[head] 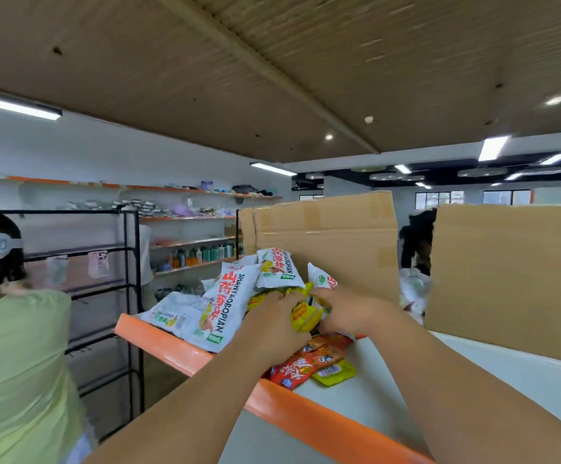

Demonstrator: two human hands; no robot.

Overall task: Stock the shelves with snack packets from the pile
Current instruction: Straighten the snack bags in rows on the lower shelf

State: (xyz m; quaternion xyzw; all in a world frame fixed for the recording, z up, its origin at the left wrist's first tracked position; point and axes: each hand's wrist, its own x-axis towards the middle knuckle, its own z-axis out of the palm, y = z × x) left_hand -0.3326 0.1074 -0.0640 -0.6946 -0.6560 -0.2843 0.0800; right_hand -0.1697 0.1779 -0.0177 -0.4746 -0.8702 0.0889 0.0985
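The left hand (272,326) and right hand (346,311) both pinch 1 yellow packet (304,316) between them, over the shelf (306,416). White packets (225,306) lie just left of that grip, and red packets (309,361) just beneath it.

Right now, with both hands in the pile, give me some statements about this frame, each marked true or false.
1. The left hand and the right hand both hold yellow packets in the pile. True.
2. Red packets lie on the shelf top just below the hands. True.
3. The shelf's rim is blue. False: the front edge is orange.
4. Cardboard sheets stand upright behind the pile. True.
5. Someone in a green shirt stands at the right. False: the person in the green shirt is at the left.
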